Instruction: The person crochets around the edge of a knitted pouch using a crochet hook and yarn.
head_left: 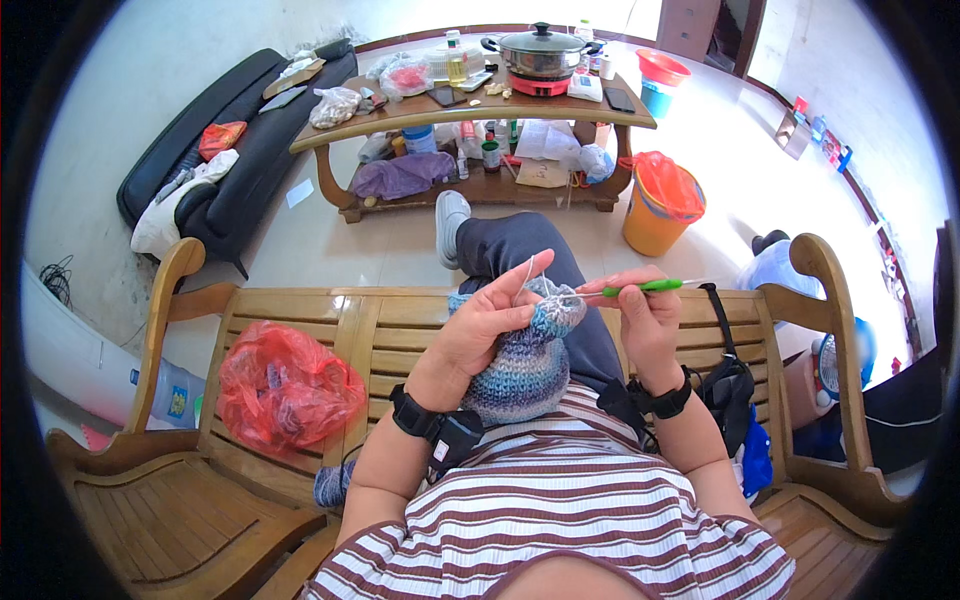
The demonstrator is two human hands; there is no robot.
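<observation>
A crocheted piece (523,375) in blue, white and purple bands hangs over my lap, its narrow upper end pinched by my left hand (480,322). A strand of pale yarn (529,274) runs over the raised left index finger. My right hand (646,319) grips the green handle of a crochet hook (643,288). The hook's shaft points left and meets the top edge of the crocheted piece; its tip is hard to make out among the stitches. At my left elbow lies a ball of blue-purple yarn (330,485), partly hidden by the arm.
I sit on a slatted wooden bench (409,313). A red plastic bag (289,386) lies on its left, a black strapped bag (727,386) on its right. Ahead stands a cluttered wooden coffee table (420,112) with a lidded pot (541,56). An orange bin (660,214) stands beyond my right hand.
</observation>
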